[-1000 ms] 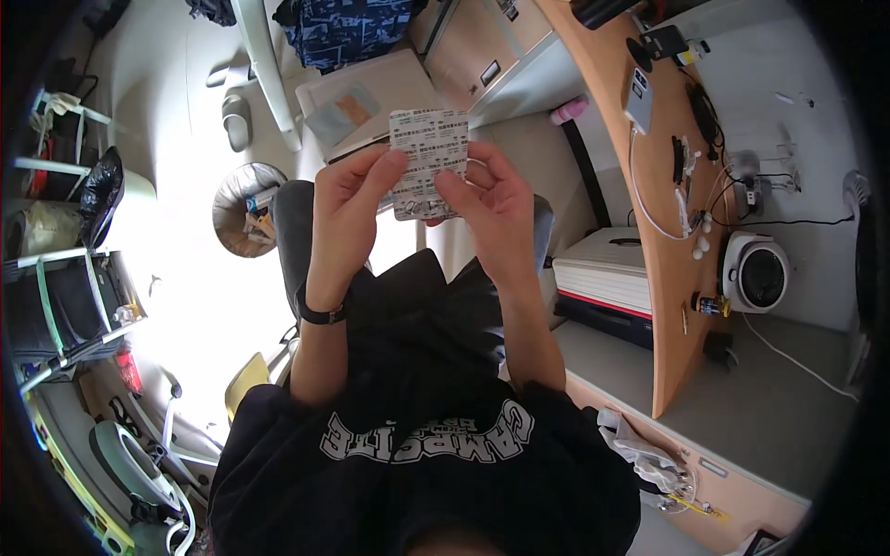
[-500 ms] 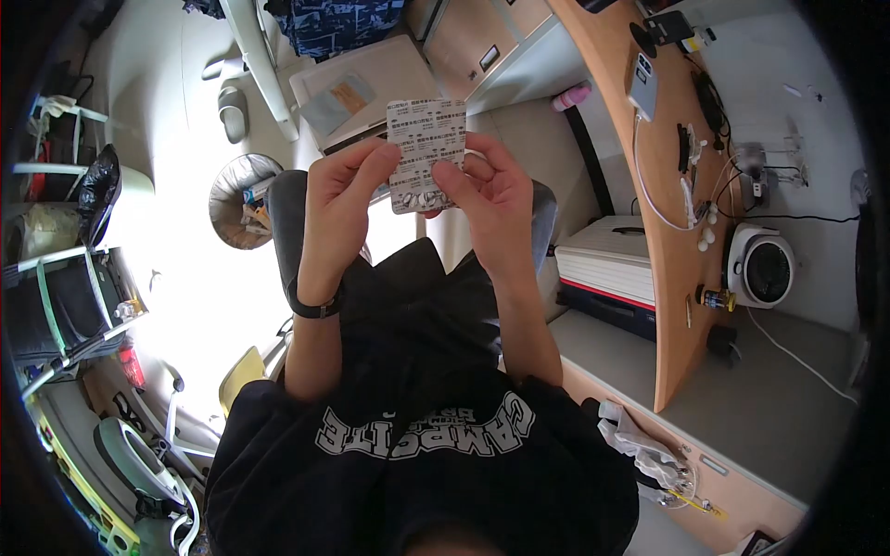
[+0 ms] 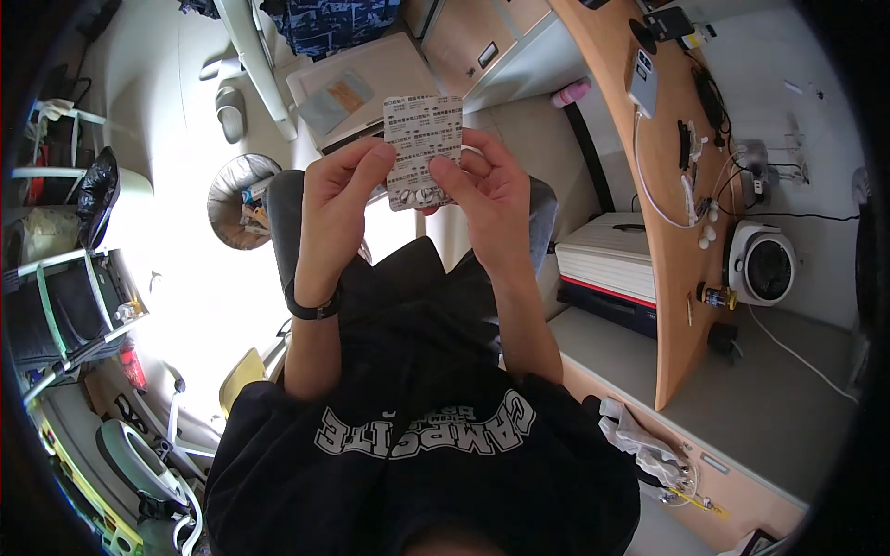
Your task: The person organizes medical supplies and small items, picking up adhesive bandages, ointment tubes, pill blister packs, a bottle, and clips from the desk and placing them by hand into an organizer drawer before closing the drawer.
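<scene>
A silver blister pack (image 3: 423, 134) with printed foil faces me, held upright above my lap. Along its lower edge several foil spots look crumpled or broken. My left hand (image 3: 339, 199) pinches its left edge, thumb on the foil, and has a black band round the wrist. On the other side my right hand (image 3: 491, 199) grips the pack, its thumb pressing on the printed foil at the lower right. The fingers behind the pack are mostly hidden.
A wooden desk (image 3: 664, 306) with cables and a white power bank (image 3: 642, 79) runs along the right. Below it stands a white suitcase (image 3: 604, 252). A waste bin (image 3: 243, 208) holding litter and a grey slipper (image 3: 231, 114) are on the floor at left.
Both hands and the blister pack have shifted very slightly up and left in view. The grip looks the same.
</scene>
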{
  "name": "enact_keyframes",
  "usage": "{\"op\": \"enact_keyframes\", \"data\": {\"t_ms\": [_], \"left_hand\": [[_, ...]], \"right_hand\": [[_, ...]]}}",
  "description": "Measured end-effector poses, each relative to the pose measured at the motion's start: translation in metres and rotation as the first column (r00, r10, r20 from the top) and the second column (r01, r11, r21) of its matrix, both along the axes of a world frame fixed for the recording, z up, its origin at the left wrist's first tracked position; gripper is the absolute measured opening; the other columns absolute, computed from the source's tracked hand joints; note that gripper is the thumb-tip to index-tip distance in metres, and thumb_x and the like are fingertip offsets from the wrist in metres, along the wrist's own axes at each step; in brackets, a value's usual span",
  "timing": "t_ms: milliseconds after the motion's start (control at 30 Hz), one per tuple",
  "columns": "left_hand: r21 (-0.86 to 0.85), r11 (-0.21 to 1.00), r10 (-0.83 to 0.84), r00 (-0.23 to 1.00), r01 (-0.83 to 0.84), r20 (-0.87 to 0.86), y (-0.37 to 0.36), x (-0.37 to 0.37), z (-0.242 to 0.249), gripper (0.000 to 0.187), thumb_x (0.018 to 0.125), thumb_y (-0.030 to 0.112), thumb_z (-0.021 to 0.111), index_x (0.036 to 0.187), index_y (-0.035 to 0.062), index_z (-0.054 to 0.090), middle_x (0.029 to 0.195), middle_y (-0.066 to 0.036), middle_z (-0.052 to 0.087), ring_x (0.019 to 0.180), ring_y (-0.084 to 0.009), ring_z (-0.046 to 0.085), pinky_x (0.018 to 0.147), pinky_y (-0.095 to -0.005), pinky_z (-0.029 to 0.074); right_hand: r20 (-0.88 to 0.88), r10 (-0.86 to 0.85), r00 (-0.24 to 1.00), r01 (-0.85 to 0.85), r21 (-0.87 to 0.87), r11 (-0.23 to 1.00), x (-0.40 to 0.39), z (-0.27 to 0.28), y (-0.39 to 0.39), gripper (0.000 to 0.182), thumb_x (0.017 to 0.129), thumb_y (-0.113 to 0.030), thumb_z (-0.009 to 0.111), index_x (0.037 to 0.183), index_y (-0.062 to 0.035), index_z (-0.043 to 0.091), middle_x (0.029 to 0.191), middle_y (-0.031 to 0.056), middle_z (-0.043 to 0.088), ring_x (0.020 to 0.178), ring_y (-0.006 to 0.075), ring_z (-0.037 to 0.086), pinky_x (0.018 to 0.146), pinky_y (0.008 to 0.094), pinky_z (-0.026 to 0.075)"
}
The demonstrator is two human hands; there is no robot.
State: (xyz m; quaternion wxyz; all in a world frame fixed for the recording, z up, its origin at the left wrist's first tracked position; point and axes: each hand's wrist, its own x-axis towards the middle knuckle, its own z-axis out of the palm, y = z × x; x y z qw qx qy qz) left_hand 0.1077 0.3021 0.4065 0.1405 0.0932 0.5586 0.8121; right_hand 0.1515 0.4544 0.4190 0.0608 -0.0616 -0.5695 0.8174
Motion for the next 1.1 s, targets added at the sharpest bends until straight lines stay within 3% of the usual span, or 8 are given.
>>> {"op": "enact_keyframes", "data": {"t_ms": [233, 333, 467, 567, 667, 767, 1000, 1100], "left_hand": [[-0.027, 0.999, 0.043, 0.996, -0.045, -0.074, 0.002, 0.001, 0.003, 0.012, 0.082, 0.000, 0.061, 0.093, -0.0009, 0.066, 0.096, -0.005, 0.060, 0.084, -0.0092, 0.056, 0.077, -0.0248, 0.045], [-0.134, 0.968, 0.104, 0.829, -0.211, -0.549, -0.002, -0.006, -0.003, 0.023, 0.070, -0.008, 0.063, 0.087, 0.0051, 0.069, 0.110, -0.008, 0.053, 0.091, -0.0131, 0.056, 0.080, -0.0262, 0.044], [-0.079, 0.969, 0.122, 0.734, -0.233, -0.668, -0.005, -0.007, -0.003, 0.022, 0.070, -0.009, 0.061, 0.087, 0.0045, 0.068, 0.114, -0.010, 0.050, 0.095, -0.0171, 0.055, 0.086, -0.0323, 0.043], [0.240, 0.963, 0.151, 0.983, -0.122, -0.104, 0.003, 0.009, 0.025, 0.014, 0.080, -0.003, 0.058, 0.092, 0.0005, 0.064, 0.108, -0.008, 0.055, 0.093, -0.0151, 0.055, 0.083, -0.0302, 0.043], [0.233, 0.971, -0.054, 0.998, 0.049, 0.014, -0.008, 0.004, 0.024, 0.010, 0.088, 0.005, 0.057, 0.094, -0.0020, 0.061, 0.095, -0.004, 0.060, 0.087, -0.0101, 0.056, 0.075, -0.0240, 0.043], [-0.055, 0.991, -0.124, 0.991, 0.121, -0.048, -0.012, 0.011, 0.020, 0.010, 0.088, 0.008, 0.059, 0.092, -0.0008, 0.062, 0.086, -0.001, 0.061, 0.080, -0.0052, 0.055, 0.069, -0.0194, 0.041], [-0.118, 0.993, -0.008, 0.994, -0.005, -0.105, -0.008, 0.011, 0.017, 0.011, 0.088, 0.010, 0.061, 0.090, -0.0010, 0.063, 0.078, 0.002, 0.060, 0.073, -0.0031, 0.051, 0.066, -0.0194, 0.040], [-0.183, 0.983, -0.041, 0.991, 0.017, -0.126, -0.008, 0.010, 0.016, 0.012, 0.088, 0.010, 0.061, 0.089, -0.0017, 0.063, 0.076, 0.002, 0.059, 0.072, -0.0032, 0.050, 0.066, -0.0198, 0.041]], "right_hand": [[-0.104, -0.051, 0.993, 0.068, 0.161, 0.985, -0.002, -0.007, 0.001, 0.020, 0.083, -0.001, 0.063, 0.102, -0.0001, 0.058, 0.098, 0.0103, 0.063, 0.088, 0.0177, 0.062, 0.075, 0.0311, 0.052], [-0.371, -0.084, 0.925, 0.242, 0.406, 0.881, -0.006, -0.010, 0.006, 0.016, 0.075, 0.004, 0.065, 0.088, -0.0066, 0.065, 0.107, 0.0074, 0.057, 0.104, 0.0210, 0.056, 0.090, 0.0364, 0.044], [-0.452, -0.049, 0.891, 0.313, 0.531, 0.787, -0.001, 0.002, 0.008, 0.024, 0.067, 0.008, 0.065, 0.080, -0.0111, 0.069, 0.114, 0.0073, 0.051, 0.110, 0.0232, 0.051, 0.093, 0.0386, 0.040], [-0.448, -0.086, 0.890, 0.326, 0.492, 0.807, 0.002, -0.004, 0.008, 0.023, 0.068, 0.009, 0.064, 0.080, -0.0098, 0.069, 0.108, 0.0079, 0.054, 0.102, 0.0215, 0.055, 0.088, 0.0340, 0.042], [-0.403, -0.117, 0.908, 0.310, 0.456, 0.834, 0.005, -0.001, 0.008, 0.023, 0.067, 0.010, 0.063, 0.079, -0.0087, 0.069, 0.100, 0.0082, 0.057, 0.093, 0.0197, 0.058, 0.083, 0.0288, 0.044], [-0.391, -0.110, 0.914, 0.297, 0.458, 0.838, 0.006, 0.000, 0.010, 0.021, 0.071, 0.010, 0.062, 0.081, -0.0064, 0.068, 0.093, 0.0080, 0.059, 0.087, 0.0177, 0.059, 0.080, 0.0259, 0.044], [-0.271, -0.108, 0.956, 0.126, 0.049, 0.991, 0.011, 0.021, 0.009, 0.039, 0.083, 0.005, 0.057, 0.120, 0.0004, 0.048, 0.098, 0.0095, 0.063, 0.084, 0.0126, 0.058, 0.077, 0.0249, 0.044], [-0.153, -0.053, 0.987, 0.077, 0.152, 0.985, 0.012, 0.020, 0.006, 0.051, 0.083, 0.004, 0.059, 0.129, -0.0001, 0.036, 0.095, 0.0086, 0.065, 0.082, 0.0099, 0.058, 0.077, 0.0247, 0.045]]}}
